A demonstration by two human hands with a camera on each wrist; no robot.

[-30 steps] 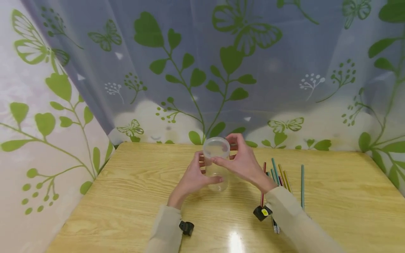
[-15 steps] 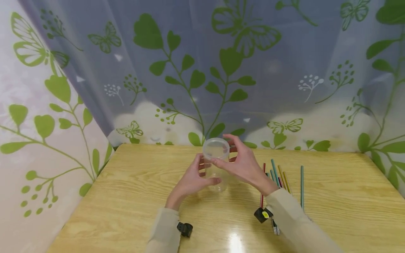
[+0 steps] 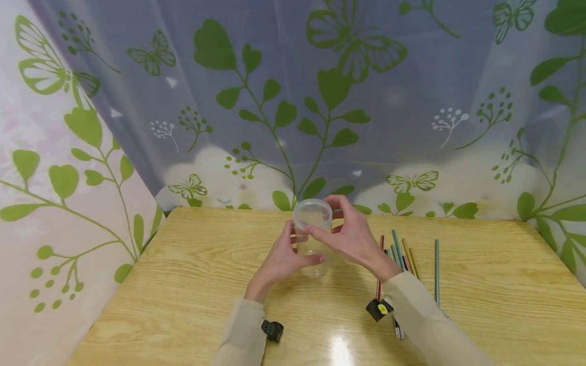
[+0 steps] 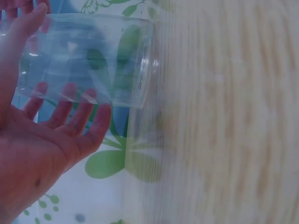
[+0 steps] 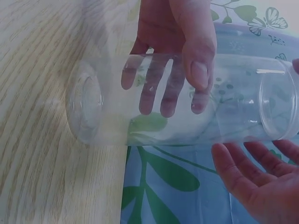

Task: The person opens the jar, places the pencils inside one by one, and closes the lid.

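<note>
Plastic jar (image 3: 315, 248), held by left hand (image 3: 285, 258), right hand (image 3: 353, 237).

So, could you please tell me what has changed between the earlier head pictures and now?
Very little: the left hand has edged slightly rightward since the previous picture. Nothing was taken up or let go; it and the right hand still hold the clear jar, and the pencils lie as before.

In the head view, several pencils (image 3: 397, 247) are partly covered by the right sleeve (image 3: 414, 300), and the far fingertips of the left hand (image 3: 281, 262) are made indistinct by the jar (image 3: 313, 245). In the left wrist view, the jar's upper end and most of the right hand (image 3: 351, 239) are cropped, and the table (image 4: 233, 116) is blurred.
</note>
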